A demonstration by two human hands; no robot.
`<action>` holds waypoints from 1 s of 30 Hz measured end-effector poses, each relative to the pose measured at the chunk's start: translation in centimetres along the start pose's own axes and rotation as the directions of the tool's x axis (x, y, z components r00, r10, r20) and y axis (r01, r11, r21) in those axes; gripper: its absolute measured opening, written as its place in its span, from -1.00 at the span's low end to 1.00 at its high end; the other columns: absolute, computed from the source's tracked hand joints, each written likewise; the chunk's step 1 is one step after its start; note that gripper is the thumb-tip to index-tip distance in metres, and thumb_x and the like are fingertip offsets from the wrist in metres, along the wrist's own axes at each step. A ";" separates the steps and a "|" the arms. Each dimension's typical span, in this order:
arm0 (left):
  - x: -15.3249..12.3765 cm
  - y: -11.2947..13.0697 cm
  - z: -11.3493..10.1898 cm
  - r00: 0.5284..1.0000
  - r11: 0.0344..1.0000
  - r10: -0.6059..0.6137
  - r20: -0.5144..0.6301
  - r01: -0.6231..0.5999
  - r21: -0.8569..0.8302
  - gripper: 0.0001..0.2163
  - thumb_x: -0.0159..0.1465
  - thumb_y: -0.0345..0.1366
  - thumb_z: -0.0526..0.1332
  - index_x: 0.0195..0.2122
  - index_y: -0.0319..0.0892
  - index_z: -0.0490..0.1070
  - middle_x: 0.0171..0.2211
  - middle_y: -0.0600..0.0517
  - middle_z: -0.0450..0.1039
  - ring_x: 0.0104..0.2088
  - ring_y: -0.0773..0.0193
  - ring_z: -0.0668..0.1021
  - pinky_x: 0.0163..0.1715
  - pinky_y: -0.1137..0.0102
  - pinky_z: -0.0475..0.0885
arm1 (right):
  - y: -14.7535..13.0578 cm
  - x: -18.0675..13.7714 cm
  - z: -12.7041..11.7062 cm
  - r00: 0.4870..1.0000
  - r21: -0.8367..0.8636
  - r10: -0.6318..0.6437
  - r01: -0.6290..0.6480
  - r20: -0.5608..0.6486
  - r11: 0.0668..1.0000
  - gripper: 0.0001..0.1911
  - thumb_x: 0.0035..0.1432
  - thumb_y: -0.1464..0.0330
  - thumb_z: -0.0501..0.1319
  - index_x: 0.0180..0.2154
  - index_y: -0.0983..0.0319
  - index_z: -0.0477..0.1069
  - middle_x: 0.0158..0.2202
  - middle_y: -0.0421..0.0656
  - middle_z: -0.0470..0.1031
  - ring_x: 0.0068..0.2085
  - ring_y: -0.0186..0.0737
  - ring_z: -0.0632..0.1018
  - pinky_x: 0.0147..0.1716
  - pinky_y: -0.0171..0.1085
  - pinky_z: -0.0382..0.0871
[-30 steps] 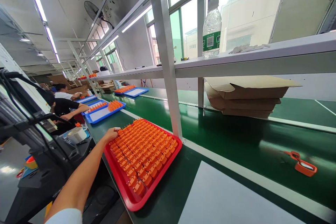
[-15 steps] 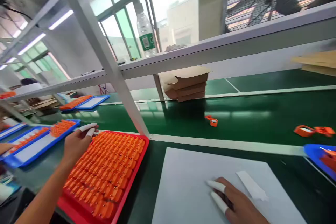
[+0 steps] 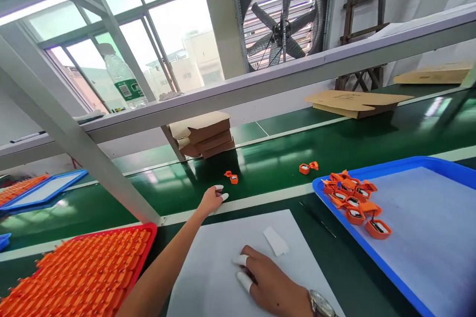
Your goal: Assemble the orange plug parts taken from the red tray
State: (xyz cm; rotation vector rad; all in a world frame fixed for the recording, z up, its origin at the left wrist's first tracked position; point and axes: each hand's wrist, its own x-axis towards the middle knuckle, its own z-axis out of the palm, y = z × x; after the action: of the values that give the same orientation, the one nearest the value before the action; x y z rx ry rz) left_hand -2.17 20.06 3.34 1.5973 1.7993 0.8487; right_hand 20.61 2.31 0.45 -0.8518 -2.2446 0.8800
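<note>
Taking the white sheet as the clock's centre, you are holding your left hand out at 11 o'clock, just short of an open orange case that is lying on the green surface. Its fingers are standing apart, with nothing showing between them. Your right hand is lying over the sheet, fingers curling; whether they are gripping anything, I cannot tell.

A second open case is lying at 1 o'clock. Between 2 and 3 o'clock, the blue tray is holding a small cluster of open cases along its left side. At 9 o'clock, the red tray is carrying dense rows of orange pieces.

Judging by that spread, you are probably working at an early stage: the cluster is covering only a small part of the blue tray, and two cases are remaining outside it. Whether the red tray's rows are finished or pending, I cannot tell.
</note>
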 end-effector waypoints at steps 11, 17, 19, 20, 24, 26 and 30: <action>2.8 4.0 4.4 0.983 0.914 -0.171 -0.068 0.133 -0.382 -0.71 0.35 -0.24 0.25 0.04 -0.25 0.41 0.05 -0.13 0.45 0.01 0.08 0.53 0.01 0.10 0.48 | 1.1 0.0 -0.7 0.999 -0.042 -0.010 0.011 0.037 0.999 -0.84 0.18 0.46 0.15 -0.18 0.23 0.41 -0.15 -0.08 0.46 -0.23 -0.15 0.49 -0.33 -0.27 0.29; -5.4 4.3 1.9 0.990 0.734 -0.004 0.139 0.097 -0.672 -0.71 0.29 -0.33 0.29 0.02 -0.25 0.46 0.01 -0.21 0.51 -0.06 0.11 0.61 0.03 0.26 0.51 | 1.4 0.0 -0.3 0.994 0.133 0.085 -0.077 -0.061 0.988 -0.94 0.17 0.44 0.17 -0.27 0.24 0.40 -0.20 -0.08 0.45 -0.29 -0.20 0.47 -0.32 -0.27 0.33; -9.3 4.0 0.8 0.974 0.665 0.036 0.224 0.144 -0.733 -0.66 0.23 -0.34 0.35 0.04 -0.22 0.46 0.04 -0.19 0.50 -0.04 0.08 0.60 0.04 0.25 0.51 | 1.5 0.3 -0.4 0.979 0.311 0.174 -0.133 -0.109 0.941 -0.90 0.20 0.40 0.18 -0.22 0.24 0.42 -0.22 -0.10 0.47 -0.29 -0.20 0.49 -0.30 -0.26 0.36; -11.1 3.7 0.3 0.961 0.634 0.052 0.272 0.179 -0.752 -0.64 0.22 -0.33 0.37 0.05 -0.20 0.46 0.06 -0.18 0.49 -0.03 0.07 0.60 0.05 0.24 0.50 | 1.5 0.5 -0.4 0.967 0.418 0.232 -0.166 -0.110 0.893 -0.85 0.23 0.36 0.17 -0.16 0.24 0.42 -0.25 -0.11 0.48 -0.29 -0.20 0.51 -0.31 -0.25 0.39; -16.7 1.8 -0.5 0.935 0.676 0.040 0.352 0.234 -0.699 -0.70 0.28 -0.24 0.33 0.02 -0.17 0.49 0.03 -0.15 0.52 -0.03 0.05 0.59 -0.04 0.23 0.52 | 1.5 1.4 -1.0 0.913 0.714 0.407 -0.264 -0.032 0.649 -0.68 0.30 0.14 0.12 -0.15 0.25 0.44 -0.45 -0.21 0.48 -0.43 -0.23 0.52 -0.34 -0.22 0.44; -18.2 0.5 -0.1 0.952 0.786 0.049 0.301 0.149 -0.600 -0.75 0.28 -0.23 0.32 -0.03 -0.11 0.52 -0.04 -0.10 0.56 -0.09 0.09 0.60 -0.09 0.24 0.52 | 1.2 1.7 -1.3 0.907 0.769 0.420 -0.271 0.003 0.579 -0.60 0.29 0.04 0.13 -0.27 0.26 0.46 -0.50 -0.21 0.48 -0.47 -0.26 0.50 -0.36 -0.24 0.43; -19.8 -1.7 0.8 0.949 0.916 0.298 0.105 -0.254 -0.310 -0.78 0.29 -0.32 0.27 -0.05 0.02 0.54 -0.02 -0.06 0.53 -0.09 0.12 0.59 -0.10 0.23 0.52 | 0.7 1.7 -1.4 0.917 0.804 0.381 -0.310 0.114 0.507 -0.53 0.24 -0.03 0.17 -0.25 0.27 0.50 -0.51 -0.21 0.49 -0.50 -0.30 0.48 -0.42 -0.27 0.41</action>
State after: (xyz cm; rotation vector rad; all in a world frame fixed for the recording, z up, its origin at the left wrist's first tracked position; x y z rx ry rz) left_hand -0.34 0.33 1.76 1.6894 1.2899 1.0384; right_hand 20.72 4.49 1.21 -0.8395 -1.2980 1.8366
